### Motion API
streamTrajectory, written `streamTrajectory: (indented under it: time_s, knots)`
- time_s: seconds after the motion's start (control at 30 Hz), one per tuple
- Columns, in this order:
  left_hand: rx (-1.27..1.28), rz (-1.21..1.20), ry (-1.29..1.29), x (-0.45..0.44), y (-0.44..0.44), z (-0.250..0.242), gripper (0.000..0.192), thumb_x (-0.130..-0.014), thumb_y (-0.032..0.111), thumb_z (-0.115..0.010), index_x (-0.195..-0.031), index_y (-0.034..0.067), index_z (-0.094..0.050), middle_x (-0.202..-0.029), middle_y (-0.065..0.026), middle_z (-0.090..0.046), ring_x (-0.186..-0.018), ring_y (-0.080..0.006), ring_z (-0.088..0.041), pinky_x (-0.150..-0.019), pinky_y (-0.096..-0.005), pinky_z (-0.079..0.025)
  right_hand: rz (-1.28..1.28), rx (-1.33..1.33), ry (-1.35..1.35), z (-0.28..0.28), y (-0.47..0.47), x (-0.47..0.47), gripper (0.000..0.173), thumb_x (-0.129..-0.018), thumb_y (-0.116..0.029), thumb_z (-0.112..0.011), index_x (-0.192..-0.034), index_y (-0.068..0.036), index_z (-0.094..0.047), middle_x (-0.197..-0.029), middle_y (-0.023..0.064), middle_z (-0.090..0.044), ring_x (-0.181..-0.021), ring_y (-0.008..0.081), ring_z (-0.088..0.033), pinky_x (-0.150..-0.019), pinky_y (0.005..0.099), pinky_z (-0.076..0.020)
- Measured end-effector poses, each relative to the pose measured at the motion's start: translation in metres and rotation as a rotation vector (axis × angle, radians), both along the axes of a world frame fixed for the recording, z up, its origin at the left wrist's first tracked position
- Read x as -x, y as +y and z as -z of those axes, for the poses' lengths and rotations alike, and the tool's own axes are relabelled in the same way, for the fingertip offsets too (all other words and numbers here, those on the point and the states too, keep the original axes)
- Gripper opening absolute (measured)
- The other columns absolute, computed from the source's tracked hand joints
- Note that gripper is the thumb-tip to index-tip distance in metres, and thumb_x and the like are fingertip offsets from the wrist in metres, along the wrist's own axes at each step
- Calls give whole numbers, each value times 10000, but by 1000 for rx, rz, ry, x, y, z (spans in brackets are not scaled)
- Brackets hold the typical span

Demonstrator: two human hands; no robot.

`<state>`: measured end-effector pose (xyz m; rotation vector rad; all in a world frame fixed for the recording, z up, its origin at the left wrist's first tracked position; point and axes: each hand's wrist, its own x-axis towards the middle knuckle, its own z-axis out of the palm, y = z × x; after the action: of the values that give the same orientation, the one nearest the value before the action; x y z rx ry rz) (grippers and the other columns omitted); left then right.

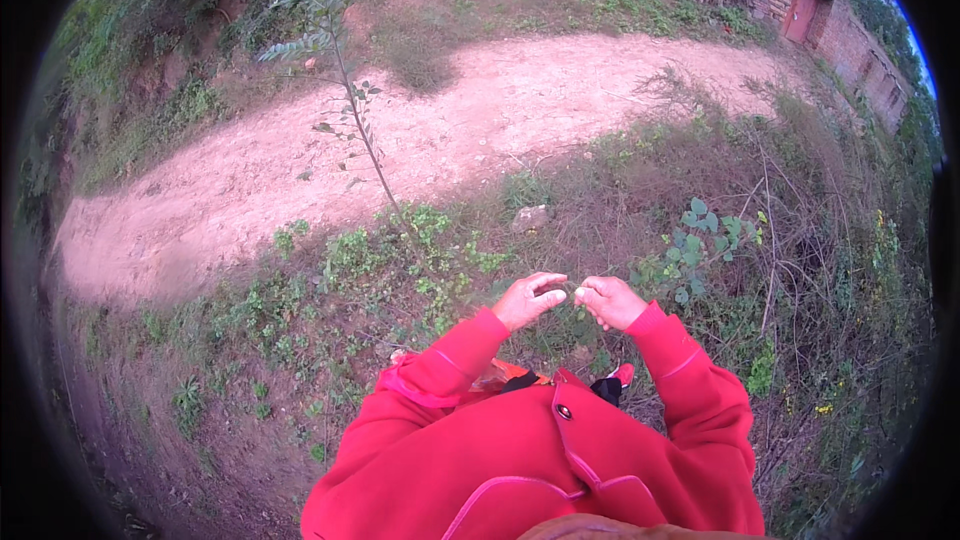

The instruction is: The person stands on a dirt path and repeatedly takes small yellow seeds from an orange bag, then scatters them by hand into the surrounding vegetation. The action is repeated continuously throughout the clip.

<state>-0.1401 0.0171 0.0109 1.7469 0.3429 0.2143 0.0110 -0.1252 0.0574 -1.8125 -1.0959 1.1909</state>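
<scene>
My left hand (527,301) is raised in front of my red coat (480,450), its fingers curved and a gap between fingers and thumb. I see nothing held in it. Close beside it, a small gap to the right, my right hand (611,303) has its thumb and forefinger pinched together. Whether something thin is between those fingertips is too small to tell. An orange and red thing (499,373), perhaps a bag, hangs partly hidden at my left forearm. Below my right hand a red shoe (622,373) shows beside dark trousers.
A thin sapling (360,124) rises ahead to the left. Weeds, a pale stone (531,218) and a broad-leaved plant (697,244) lie before me, with dry brush (780,225) at right. Beyond runs a dirt path (480,101); a brick wall (855,45) with a red door (805,10) stands far right.
</scene>
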Motion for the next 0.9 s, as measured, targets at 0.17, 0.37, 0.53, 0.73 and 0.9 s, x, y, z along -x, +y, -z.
streamTrajectory:
  time_s: [0.17, 0.37, 0.53, 0.73, 0.9]
  knots:
    - [255, 99, 3, 3, -12, -4, 422, -871, 317, -531, -1170, 21, -515, -949, -55, -602, -783, -102, -553, -539, -224, -475, -113, -11, 11, 10, 5, 14, 267, -888, -279, -445, -852, -39, -556, -566, -1, -460, -443, 88, -463, -408, 255, -416]
    - [260, 67, 189, 10, -9, -8, 231, -859, 253, -564, -944, 43, -609, -719, 12, -583, -574, -51, -497, -480, -197, -406, -91, 83, 262, 11, -4, 13, 337, -908, -343, -436, -822, -33, -535, -575, -23, -420, -447, 70, -437, -396, 227, -397]
    - [131, 51, 133, 6, -9, -17, 154, -843, 229, -582, -838, 81, -624, -633, 48, -527, -519, -23, -436, -452, -174, -345, -86, 94, 322, 10, -6, 10, 343, -901, -354, -442, -811, -37, -533, -574, -25, -411, -434, 65, -413, -383, 222, -384]
    - [231, 13, 168, 1, -7, -17, 145, -821, 227, -619, -824, 82, -619, -587, 56, -502, -454, -13, -397, -400, -166, -295, -129, 54, 434, 22, -7, -2, 355, -902, -382, -412, -825, -49, -508, -549, -39, -368, -432, 62, -365, -373, 227, -344]
    - [211, -10, 160, -3, -8, -20, 125, -821, 207, -620, -824, 82, -628, -576, 51, -511, -438, -10, -390, -391, -165, -292, -81, 93, 474, 20, -9, -5, 317, -906, -342, -409, -817, -50, -495, -557, -42, -348, -438, 63, -332, -380, 228, -315]
